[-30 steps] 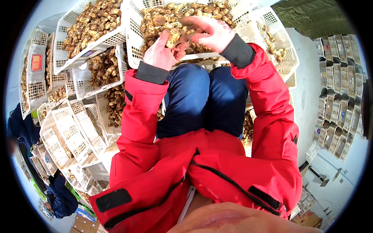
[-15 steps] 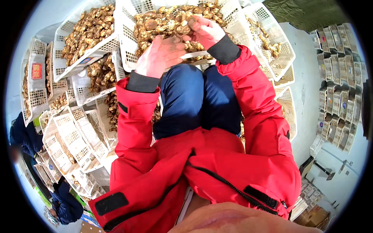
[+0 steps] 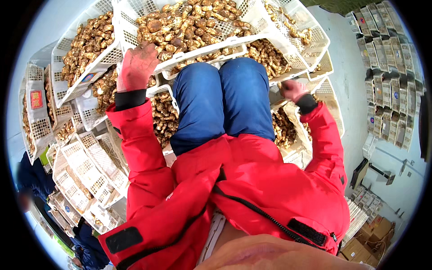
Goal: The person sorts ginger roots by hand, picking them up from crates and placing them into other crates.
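Brown-capped mushrooms [image 3: 189,27] with pale stems fill the large white plastic crate [image 3: 198,53] in front of my knees. My left hand [image 3: 138,67] is at the crate's left edge, palm down, its loosely bent fingers apart and close to the mushrooms. Off to the right of my knees, my right hand [image 3: 293,90] hovers above the lower crates with curled fingers. What it holds, if anything, is too small to make out. Under it, a lower crate holds more mushrooms [image 3: 283,128].
A tilted crate of mushrooms [image 3: 90,42] stands at the left, and a sparsely filled crate [image 3: 315,42] at the right. Stacked white crates [image 3: 85,166] spread along the left. People in dark clothes [image 3: 31,177] are at the far left. Cardboard boxes [image 3: 375,229] sit lower right.
Both hands were together over the mushrooms in the large crate. My left hand has drawn left to its edge; my right hand has swung down and right. The view has shifted slightly.
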Demonstrator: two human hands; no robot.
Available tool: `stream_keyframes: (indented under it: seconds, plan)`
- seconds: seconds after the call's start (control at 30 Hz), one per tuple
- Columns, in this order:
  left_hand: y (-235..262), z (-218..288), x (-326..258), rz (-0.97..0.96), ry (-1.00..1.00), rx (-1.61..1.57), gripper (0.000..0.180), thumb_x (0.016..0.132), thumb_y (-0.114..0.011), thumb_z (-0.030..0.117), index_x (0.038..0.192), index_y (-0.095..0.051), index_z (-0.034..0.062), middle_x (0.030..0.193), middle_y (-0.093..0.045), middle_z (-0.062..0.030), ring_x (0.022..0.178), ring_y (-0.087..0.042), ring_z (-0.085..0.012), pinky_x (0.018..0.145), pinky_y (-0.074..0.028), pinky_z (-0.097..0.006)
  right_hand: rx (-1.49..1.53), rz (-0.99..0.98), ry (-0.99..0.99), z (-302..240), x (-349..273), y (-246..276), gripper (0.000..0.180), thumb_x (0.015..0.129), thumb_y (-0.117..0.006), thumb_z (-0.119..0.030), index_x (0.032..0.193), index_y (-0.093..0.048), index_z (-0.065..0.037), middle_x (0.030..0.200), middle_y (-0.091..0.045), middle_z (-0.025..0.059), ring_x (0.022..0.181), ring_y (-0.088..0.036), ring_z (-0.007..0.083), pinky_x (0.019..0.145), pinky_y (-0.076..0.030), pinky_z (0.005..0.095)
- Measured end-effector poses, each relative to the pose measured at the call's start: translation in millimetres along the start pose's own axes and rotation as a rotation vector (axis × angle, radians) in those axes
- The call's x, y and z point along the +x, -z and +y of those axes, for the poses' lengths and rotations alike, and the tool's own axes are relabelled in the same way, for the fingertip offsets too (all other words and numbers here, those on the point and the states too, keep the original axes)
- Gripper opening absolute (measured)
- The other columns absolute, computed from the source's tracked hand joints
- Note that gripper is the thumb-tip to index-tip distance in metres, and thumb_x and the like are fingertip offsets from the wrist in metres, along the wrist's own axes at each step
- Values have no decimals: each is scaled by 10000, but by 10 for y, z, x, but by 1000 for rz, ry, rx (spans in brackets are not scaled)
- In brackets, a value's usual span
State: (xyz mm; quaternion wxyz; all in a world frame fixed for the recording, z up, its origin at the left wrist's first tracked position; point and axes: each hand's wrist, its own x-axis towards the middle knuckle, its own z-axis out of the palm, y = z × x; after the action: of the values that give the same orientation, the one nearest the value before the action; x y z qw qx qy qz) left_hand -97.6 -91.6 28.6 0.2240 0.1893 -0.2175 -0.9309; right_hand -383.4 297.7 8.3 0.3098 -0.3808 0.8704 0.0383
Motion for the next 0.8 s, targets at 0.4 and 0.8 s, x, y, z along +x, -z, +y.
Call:
stream_keyframes:
  seconds: [0.4, 0.8]
  plan:
    - [170, -233, 182, -283, 164, -220, 434, 875, -350, 312, 1183, -356, 7, 1216, -376, -198, 1108, -378, -322, 932, -288, -431, 219, 481, 542, -1131, 1124, 1105, 330, 759, -487, -261, 1056, -519, -121, 955, -565, 117, 881, -547, 240, 757, -420, 309]
    - [-21, -256, 87, -211, 121, -129, 472, 882, -315, 339, 1195, -332, -14, 1191, -399, -205, 1097, -395, -334, 916, -317, -435, 521, -155, 440, -1741, 2224, 929, 597, 674, -617, -350, 1150, -437, -37, 904, -572, 65, 748, -588, 189, 667, -470, 290]
